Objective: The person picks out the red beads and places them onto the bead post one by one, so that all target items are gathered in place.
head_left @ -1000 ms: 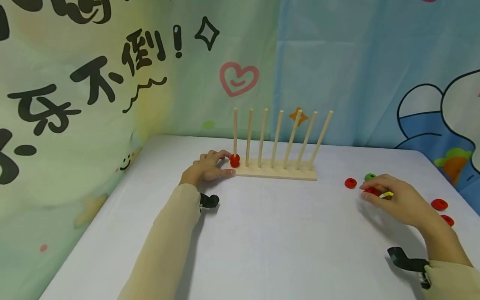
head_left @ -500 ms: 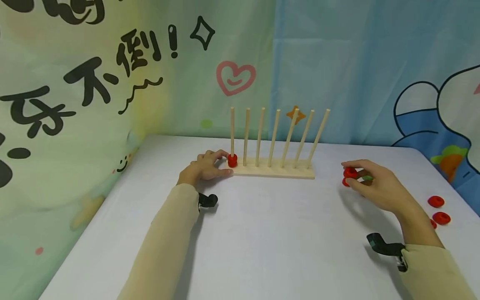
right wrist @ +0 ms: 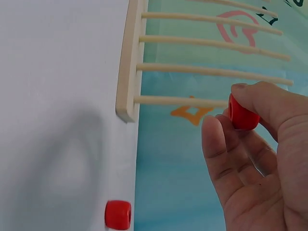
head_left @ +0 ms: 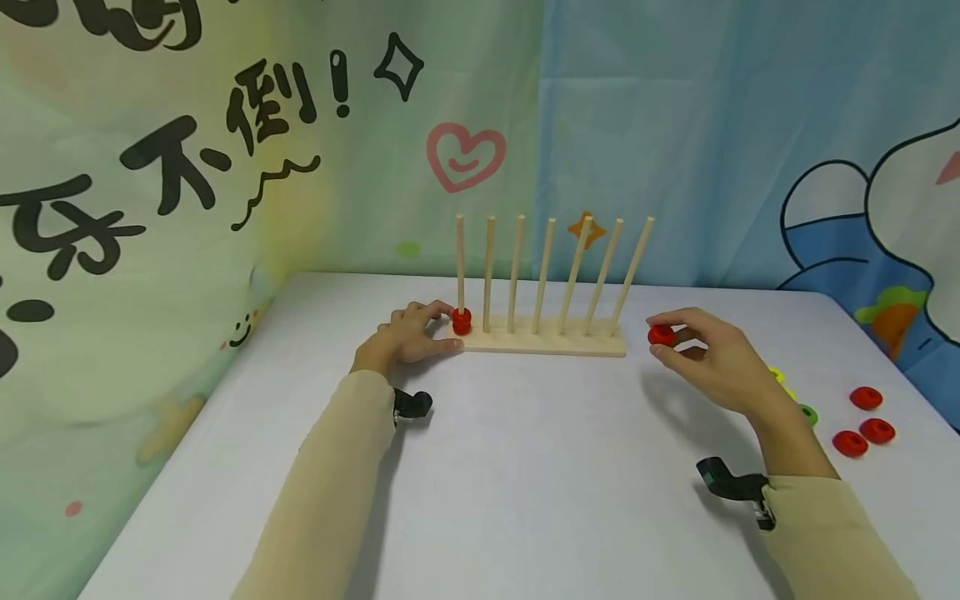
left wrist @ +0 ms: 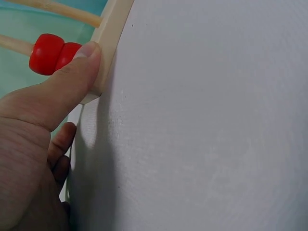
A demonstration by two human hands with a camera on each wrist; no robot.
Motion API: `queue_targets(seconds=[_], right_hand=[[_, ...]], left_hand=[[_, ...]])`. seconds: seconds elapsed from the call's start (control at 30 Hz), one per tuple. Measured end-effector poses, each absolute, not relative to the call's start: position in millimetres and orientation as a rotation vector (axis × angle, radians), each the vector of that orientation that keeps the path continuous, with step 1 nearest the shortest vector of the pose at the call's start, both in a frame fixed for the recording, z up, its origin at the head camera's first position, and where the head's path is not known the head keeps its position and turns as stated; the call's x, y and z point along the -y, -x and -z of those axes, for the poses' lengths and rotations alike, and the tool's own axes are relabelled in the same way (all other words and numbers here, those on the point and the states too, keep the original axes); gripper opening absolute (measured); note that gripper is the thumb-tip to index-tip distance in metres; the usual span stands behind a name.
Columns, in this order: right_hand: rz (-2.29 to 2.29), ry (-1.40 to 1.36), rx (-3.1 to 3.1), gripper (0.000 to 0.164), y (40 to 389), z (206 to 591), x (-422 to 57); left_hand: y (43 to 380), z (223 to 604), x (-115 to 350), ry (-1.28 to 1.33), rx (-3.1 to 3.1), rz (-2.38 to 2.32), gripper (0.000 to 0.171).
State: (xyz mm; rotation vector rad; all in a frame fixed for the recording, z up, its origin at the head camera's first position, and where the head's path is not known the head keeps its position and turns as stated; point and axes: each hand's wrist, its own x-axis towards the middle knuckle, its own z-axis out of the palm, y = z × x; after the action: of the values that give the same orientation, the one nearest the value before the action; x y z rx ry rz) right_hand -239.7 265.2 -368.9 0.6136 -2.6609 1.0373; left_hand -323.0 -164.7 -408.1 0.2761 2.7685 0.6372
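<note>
A wooden peg stand (head_left: 543,343) with several upright rods stands toward the back of the table. Two red beads (head_left: 461,322) are stacked at the foot of its leftmost rod. My left hand (head_left: 408,337) grips that end of the base; in the left wrist view its thumb (left wrist: 79,72) presses the base edge beside the beads. Right of the stand, my right hand (head_left: 716,358) pinches a red bead (head_left: 661,335) between thumb and fingertips, raised above the table. The right wrist view shows this bead's hole facing the rods, overlapping the tip of the nearest one.
Three red beads (head_left: 866,397) lie at the right of the table. Yellow beads (head_left: 777,374) and a green bead (head_left: 808,414) show partly behind my right forearm. Another red bead (right wrist: 118,215) lies below the stand's end in the right wrist view. A printed curtain (head_left: 622,125) hangs behind.
My right hand has moved left with the red bead, away from the loose beads and toward the stand. The left hand keeps its place on the stand; the head view has shifted slightly.
</note>
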Motion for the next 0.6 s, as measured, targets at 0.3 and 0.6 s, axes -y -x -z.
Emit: queue_targets(seconds=[0.3,0.6], right_hand=[[-1.097,-0.609,2.670,0.034,242.7,367.5,-249.0],[-1.172,-0.639,2.668,0.033,247.2,359.9,-232.3]], left_hand=[[323.8,407.7,165.3,-0.275,-2.774,-0.630,0.065],[323.8,409.8,163.9,-0.258,-2.771,-0.653,0.067]])
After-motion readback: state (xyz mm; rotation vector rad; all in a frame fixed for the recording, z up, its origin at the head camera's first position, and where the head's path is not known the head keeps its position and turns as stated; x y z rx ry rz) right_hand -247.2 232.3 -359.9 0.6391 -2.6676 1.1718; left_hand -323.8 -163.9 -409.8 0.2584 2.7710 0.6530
